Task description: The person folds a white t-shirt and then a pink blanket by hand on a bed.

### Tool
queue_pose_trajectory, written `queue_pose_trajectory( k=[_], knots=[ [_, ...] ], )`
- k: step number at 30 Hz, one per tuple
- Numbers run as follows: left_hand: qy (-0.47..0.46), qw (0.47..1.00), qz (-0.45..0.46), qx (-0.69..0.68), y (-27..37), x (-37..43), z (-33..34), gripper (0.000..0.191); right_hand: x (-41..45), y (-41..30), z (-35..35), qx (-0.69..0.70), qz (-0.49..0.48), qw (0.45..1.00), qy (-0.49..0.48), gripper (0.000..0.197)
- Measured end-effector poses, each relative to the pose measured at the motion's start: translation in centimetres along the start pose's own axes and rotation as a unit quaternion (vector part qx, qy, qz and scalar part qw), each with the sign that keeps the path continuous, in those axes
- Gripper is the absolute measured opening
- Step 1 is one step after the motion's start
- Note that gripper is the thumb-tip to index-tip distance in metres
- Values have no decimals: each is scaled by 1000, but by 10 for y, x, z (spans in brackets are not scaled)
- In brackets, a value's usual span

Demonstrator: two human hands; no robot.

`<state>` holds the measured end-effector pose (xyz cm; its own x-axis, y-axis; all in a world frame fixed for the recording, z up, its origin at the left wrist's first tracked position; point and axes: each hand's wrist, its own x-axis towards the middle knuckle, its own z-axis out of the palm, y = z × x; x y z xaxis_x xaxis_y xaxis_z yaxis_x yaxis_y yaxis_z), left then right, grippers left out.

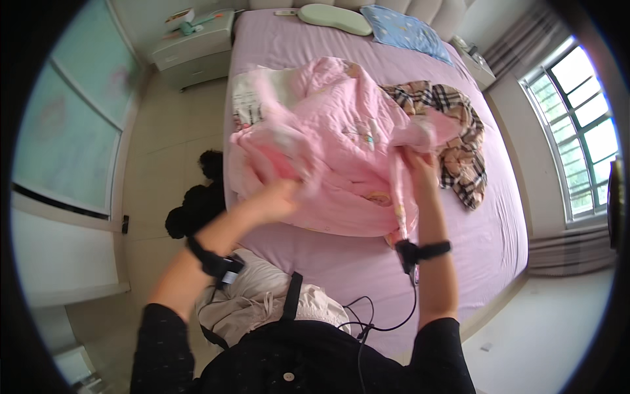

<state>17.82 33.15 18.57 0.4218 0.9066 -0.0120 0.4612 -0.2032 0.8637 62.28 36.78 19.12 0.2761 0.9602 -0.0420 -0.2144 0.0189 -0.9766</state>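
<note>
A pink quilted blanket (344, 133) with small printed figures lies bunched over the middle of a bed covered by a lilac sheet (492, 236). My left hand (283, 199), blurred, grips the near left part of the pink quilt, where a fold is lifted. On the right, my right hand (422, 165) is closed on another raised edge of it, and a strip hangs down beside the wrist. Each forearm wears a black strap with a small device. A checked beige and black cloth (460, 143) lies crumpled right of the quilt. White printed fabric (248, 101) shows at its left.
A green pillow (334, 18) and a blue pillow (406, 32) lie at the headboard. A nightstand (192, 54) stands at the far left, black fluffy things (194, 207) on the floor beside the bed. Black cables (366, 327) hang near my body.
</note>
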Motion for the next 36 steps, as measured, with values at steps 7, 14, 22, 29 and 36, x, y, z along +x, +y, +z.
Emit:
queue_pose_trajectory(
  k=[7, 14, 22, 29, 36],
  knots=[
    [-256, 949, -168, -70, -20, -74, 149, 122, 47, 180, 88, 225, 168, 958, 59, 37],
    [-205, 772, -234, -554, 8, -90, 161, 79, 24, 225, 120, 213, 216, 949, 84, 34],
    [-160, 706, -294, -624, 21, -68, 190, 65, -9, 239, 81, -320, -18, 947, -13, 30],
    [-189, 844, -261, -429, -32, -92, 186, 71, -53, 164, 110, -513, -112, 842, -124, 33],
    [-102, 992, -72, 6, -144, -107, -77, 63, -34, 1, -95, -310, -49, 949, 2, 36]
  ],
)
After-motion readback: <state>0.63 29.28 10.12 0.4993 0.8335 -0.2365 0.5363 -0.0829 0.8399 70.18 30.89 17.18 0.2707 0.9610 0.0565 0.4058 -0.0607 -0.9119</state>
